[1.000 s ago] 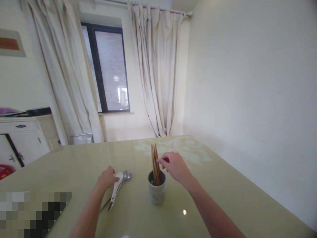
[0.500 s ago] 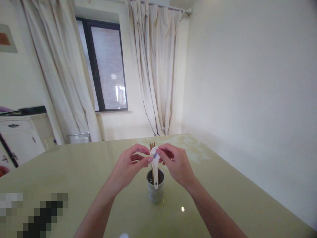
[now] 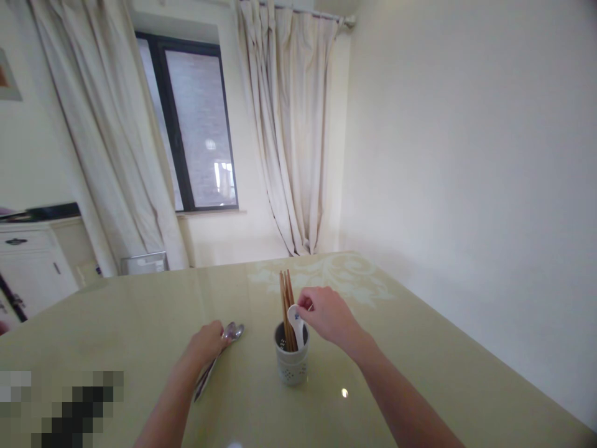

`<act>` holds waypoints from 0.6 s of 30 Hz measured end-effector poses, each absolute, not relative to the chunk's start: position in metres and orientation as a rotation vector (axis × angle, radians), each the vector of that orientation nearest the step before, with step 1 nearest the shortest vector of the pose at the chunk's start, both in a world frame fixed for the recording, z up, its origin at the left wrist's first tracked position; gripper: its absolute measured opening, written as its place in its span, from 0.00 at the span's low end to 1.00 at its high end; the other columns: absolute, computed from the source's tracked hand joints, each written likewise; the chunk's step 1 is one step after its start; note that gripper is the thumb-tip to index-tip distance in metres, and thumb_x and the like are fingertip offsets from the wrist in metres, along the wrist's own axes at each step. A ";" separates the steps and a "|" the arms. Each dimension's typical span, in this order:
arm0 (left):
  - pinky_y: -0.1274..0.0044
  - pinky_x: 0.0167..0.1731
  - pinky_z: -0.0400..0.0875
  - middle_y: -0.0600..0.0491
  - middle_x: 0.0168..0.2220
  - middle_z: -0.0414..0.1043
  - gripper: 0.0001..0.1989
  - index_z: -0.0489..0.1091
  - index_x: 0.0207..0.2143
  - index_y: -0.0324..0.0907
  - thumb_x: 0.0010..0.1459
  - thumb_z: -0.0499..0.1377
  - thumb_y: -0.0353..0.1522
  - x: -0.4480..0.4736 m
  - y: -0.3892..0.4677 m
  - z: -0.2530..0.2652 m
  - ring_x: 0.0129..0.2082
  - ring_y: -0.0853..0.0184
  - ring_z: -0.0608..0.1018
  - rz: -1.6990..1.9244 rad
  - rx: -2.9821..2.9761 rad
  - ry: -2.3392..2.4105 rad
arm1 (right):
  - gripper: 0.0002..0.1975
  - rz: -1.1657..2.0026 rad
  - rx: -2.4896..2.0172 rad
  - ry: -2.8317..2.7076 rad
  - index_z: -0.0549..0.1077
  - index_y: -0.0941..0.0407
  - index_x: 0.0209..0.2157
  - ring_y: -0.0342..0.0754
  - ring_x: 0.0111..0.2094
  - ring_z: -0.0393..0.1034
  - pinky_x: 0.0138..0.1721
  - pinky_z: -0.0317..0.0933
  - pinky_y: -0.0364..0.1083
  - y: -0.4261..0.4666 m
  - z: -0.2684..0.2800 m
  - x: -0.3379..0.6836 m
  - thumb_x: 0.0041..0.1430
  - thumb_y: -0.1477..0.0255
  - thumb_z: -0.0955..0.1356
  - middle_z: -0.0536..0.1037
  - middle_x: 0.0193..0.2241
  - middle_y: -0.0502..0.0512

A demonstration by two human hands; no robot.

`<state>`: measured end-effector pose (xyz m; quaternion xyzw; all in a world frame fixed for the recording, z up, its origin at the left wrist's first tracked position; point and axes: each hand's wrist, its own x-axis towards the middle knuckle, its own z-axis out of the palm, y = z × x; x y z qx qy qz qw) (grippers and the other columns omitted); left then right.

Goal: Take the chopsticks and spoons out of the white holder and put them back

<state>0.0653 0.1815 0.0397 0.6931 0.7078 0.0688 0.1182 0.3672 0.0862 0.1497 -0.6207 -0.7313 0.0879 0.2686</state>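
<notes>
My right hand (image 3: 324, 311) pinches the bowl of a white ceramic spoon (image 3: 296, 320) with a small blue pattern. The spoon's handle points down inside a pale grey-green utensil holder (image 3: 291, 367) with dotted marks. Several brown wooden chopsticks (image 3: 285, 305) stand in the same holder, leaning slightly left. Left of it, my left hand (image 3: 208, 343) is closed on shiny metal spoons (image 3: 234, 331), whose bowls show beyond the fingers and whose handles slant down toward me. My palm hides part of them.
The holder stands on a glossy pale green table (image 3: 261, 417) bordered by a white wall on the right. Curtains (image 3: 298, 124) and a dark-framed window (image 3: 200, 124) are behind it. A white cabinet (image 3: 35, 261) is at the far left. A pixelated patch covers the lower left.
The ceramic spoon has gone down, handle first, into the holder in my right hand. My left hand has left it, moved down and left, and taken hold of the metal spoons.
</notes>
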 end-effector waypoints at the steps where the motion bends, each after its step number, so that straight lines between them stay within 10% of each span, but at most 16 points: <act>1: 0.72 0.38 0.69 0.42 0.41 0.83 0.07 0.75 0.34 0.41 0.54 0.63 0.35 0.067 0.183 0.039 0.45 0.52 0.83 0.228 2.018 2.054 | 0.04 0.236 -1.705 -1.991 0.81 0.53 0.32 0.49 0.34 0.78 0.33 0.59 0.43 0.086 0.149 0.367 0.61 0.70 0.72 0.85 0.32 0.54; 10: 0.74 0.34 0.66 0.51 0.29 0.77 0.08 0.69 0.27 0.43 0.51 0.63 0.37 0.072 0.181 0.061 0.36 0.57 0.80 0.521 1.900 1.948 | 0.07 0.212 -1.746 -2.036 0.83 0.54 0.32 0.51 0.36 0.79 0.35 0.59 0.45 0.083 0.152 0.371 0.64 0.71 0.71 0.86 0.33 0.55; 18: 0.78 0.33 0.68 0.54 0.34 0.78 0.18 0.74 0.37 0.42 0.53 0.70 0.46 0.140 0.108 0.166 0.33 0.68 0.76 1.157 1.706 0.888 | 0.11 0.533 -1.097 -1.721 0.80 0.54 0.47 0.46 0.33 0.77 0.33 0.67 0.42 0.067 0.172 0.354 0.67 0.66 0.70 0.84 0.37 0.52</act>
